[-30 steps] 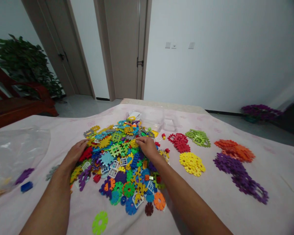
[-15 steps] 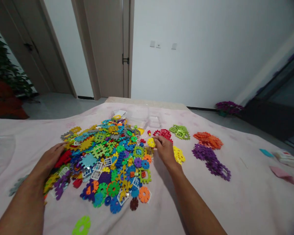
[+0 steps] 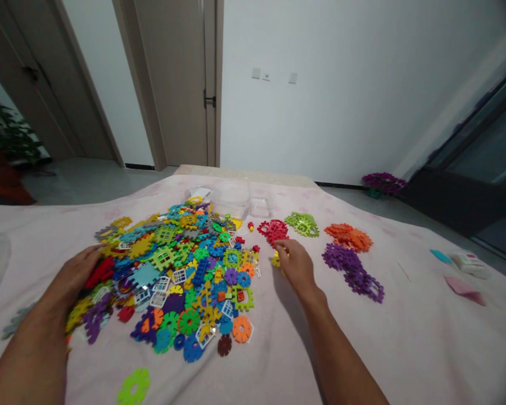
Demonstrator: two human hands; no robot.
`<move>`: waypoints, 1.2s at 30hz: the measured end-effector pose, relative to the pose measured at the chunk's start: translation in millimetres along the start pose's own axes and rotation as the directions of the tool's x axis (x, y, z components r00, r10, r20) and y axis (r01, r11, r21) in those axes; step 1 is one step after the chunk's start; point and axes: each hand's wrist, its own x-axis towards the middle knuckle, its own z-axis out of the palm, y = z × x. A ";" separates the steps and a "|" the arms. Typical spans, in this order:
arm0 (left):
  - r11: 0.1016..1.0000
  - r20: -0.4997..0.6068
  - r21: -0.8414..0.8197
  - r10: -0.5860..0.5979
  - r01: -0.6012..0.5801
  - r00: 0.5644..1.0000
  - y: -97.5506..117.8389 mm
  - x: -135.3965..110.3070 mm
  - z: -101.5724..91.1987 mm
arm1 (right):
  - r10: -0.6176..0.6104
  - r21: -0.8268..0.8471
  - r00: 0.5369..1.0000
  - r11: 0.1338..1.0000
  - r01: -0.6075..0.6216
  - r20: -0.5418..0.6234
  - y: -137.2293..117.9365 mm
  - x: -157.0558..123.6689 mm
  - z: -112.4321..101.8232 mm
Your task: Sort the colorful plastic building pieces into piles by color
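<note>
A large mixed heap of colourful plastic building pieces (image 3: 164,304) spreads over the table in front of me: notched discs, gear-edged squares, small white window frames. My left hand (image 3: 78,270) rests against the heap's left edge, fingers stretched out beside red pieces, gripping nothing I can see. To the right of the heap, my right hand (image 3: 297,267) is closed in a pinch on a yellow building piece (image 3: 276,259), just in front of a red pile (image 3: 273,230). The yellow pile seen earlier is hidden behind this hand.
Sorted piles stand at the right: lime green (image 3: 302,224), orange (image 3: 349,237) and purple (image 3: 352,271). Clear plastic boxes (image 3: 231,194) stand at the back. A lime disc (image 3: 134,387) lies near the front. A white packet (image 3: 469,263) and pink cloth (image 3: 465,289) lie far right.
My right hand has moved rightward from the heap's edge with the yellow building piece, now covering the yellow pile. My left hand stays by the heap. The view has turned slightly right.
</note>
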 end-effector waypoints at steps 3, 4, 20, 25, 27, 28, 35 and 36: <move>0.995 0.044 -0.063 -0.070 0.073 0.997 13.2 -6.0 -2.7 | -0.295 0.225 0.940 0.941 0.255 0.170 -47.8 -11.4 27.0; 0.994 0.052 -0.070 -0.083 0.087 0.995 17.3 -8.2 -3.3 | -0.395 0.268 0.893 0.903 0.335 0.215 -65.7 -15.4 36.1; 0.992 0.033 -0.108 -0.066 0.070 0.997 27.6 -14.7 -4.1 | -0.607 0.256 0.614 0.784 0.565 0.505 -168.4 -65.4 56.2; 0.991 0.026 -0.116 -0.063 0.065 0.998 26.1 -12.9 -3.3 | -0.375 -0.057 0.781 0.885 0.462 0.500 -170.2 -23.2 59.3; 0.991 0.019 -0.120 -0.065 0.067 0.998 25.8 -12.1 -2.7 | -0.422 -0.077 0.767 0.852 0.517 0.483 -170.5 -13.9 65.8; 0.990 0.016 -0.121 -0.067 0.069 0.998 25.7 -11.8 -2.4 | -0.454 -0.073 0.748 0.831 0.552 0.484 -170.2 -11.4 69.9; 0.989 0.015 -0.136 -0.063 0.064 0.998 25.1 -11.4 -2.4 | -0.529 -0.089 0.695 0.762 0.642 0.487 -163.7 -8.2 88.6; 0.990 0.014 -0.132 -0.056 0.058 0.998 25.4 -11.4 -2.8 | -0.524 -0.095 0.700 0.764 0.638 0.486 -163.0 -7.5 88.3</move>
